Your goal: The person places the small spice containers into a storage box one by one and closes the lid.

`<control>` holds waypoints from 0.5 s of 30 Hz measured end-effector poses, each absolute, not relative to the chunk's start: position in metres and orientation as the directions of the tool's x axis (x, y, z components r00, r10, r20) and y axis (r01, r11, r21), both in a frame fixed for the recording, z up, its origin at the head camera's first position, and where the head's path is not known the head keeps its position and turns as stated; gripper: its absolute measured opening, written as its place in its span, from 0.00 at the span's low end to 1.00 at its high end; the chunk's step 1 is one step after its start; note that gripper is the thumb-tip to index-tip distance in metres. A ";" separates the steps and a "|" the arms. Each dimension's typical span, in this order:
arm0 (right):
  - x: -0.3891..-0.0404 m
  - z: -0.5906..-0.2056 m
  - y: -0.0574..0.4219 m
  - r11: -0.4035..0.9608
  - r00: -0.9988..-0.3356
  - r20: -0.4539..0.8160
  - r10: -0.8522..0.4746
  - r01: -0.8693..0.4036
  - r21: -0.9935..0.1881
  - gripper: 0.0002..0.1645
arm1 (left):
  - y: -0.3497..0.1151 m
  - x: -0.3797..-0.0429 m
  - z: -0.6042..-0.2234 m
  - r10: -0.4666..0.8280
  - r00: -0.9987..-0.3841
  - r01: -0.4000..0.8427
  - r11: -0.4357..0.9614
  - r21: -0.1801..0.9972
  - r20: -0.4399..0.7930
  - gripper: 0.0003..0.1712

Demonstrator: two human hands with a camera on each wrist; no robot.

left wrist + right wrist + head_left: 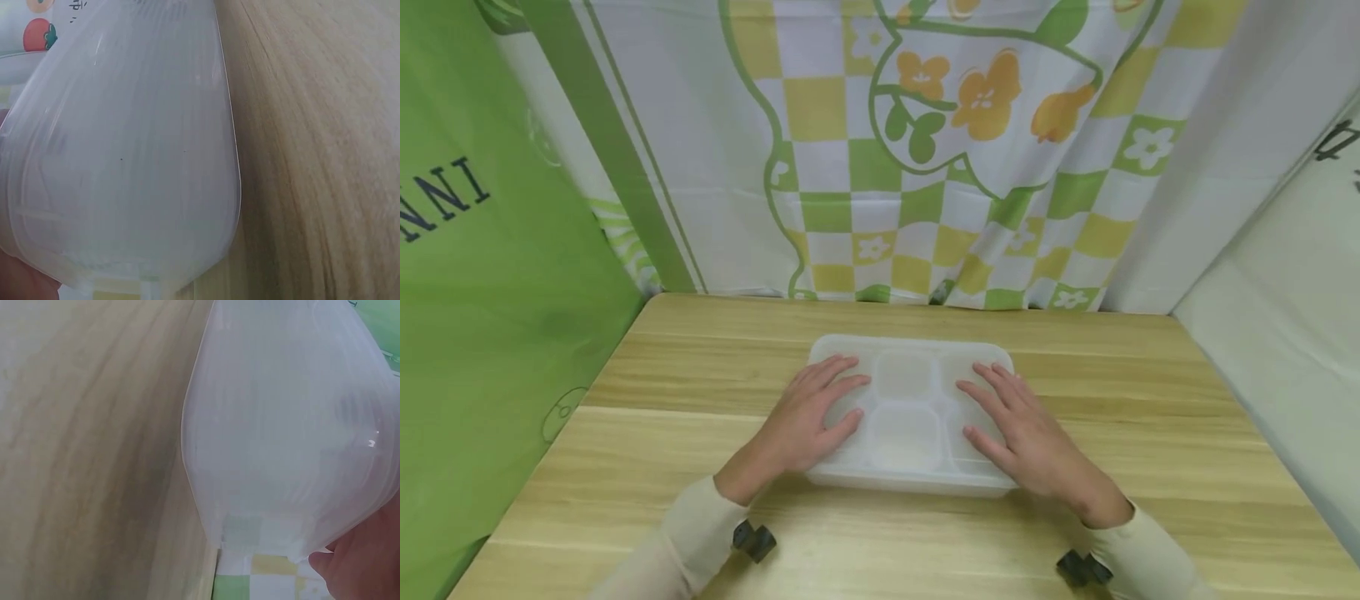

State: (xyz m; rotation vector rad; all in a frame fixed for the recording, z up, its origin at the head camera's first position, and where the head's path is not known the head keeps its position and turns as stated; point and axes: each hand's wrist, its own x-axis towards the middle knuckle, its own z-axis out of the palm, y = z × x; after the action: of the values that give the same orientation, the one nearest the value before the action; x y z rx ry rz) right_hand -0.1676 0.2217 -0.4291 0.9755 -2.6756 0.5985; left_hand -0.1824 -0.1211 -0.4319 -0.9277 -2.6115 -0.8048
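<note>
A translucent white plastic storage box (907, 371) lies flat on the wooden table, with several rounded compartments showing across its top. On its left end rests my left hand (808, 417), fingers spread and pointing inward over the top. My right hand (1030, 429) lies over the right end in the same way, fingers apart. Seen from the left wrist, the box's side wall (137, 144) fills much of the view, with part of the left hand (25, 281) at the lower corner. The right wrist view shows the opposite wall (275, 437) and the right hand (369, 556) at its edge.
The wood-grain table (895, 542) ends at the back against a patterned curtain (820, 167). A green cloth (490, 333) hangs along the left side and a pale cloth (1292, 292) along the right. Small black pieces (754, 542) sit by the cuffs.
</note>
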 end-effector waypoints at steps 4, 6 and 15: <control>-0.170 -0.429 0.224 0.693 -0.754 0.327 -0.569 -0.654 -0.303 0.35 | -0.120 -0.184 -0.434 0.498 -0.764 0.643 0.636 0.426 0.410 0.25; -0.170 -0.429 0.224 0.694 -0.756 0.319 -0.571 -0.653 -0.305 0.35 | -0.119 -0.185 -0.434 0.494 -0.764 0.643 0.634 0.430 0.414 0.25; -0.171 -0.430 0.223 0.693 -0.752 0.325 -0.574 -0.657 -0.296 0.35 | -0.120 -0.185 -0.434 0.485 -0.762 0.643 0.643 0.415 0.428 0.24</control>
State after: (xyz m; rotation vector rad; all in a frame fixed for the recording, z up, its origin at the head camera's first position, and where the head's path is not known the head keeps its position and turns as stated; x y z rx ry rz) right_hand -0.1710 0.2231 -0.4299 0.9930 -2.6965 0.5908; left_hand -0.1851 -0.1201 -0.4345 -0.9099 -2.5871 -0.8121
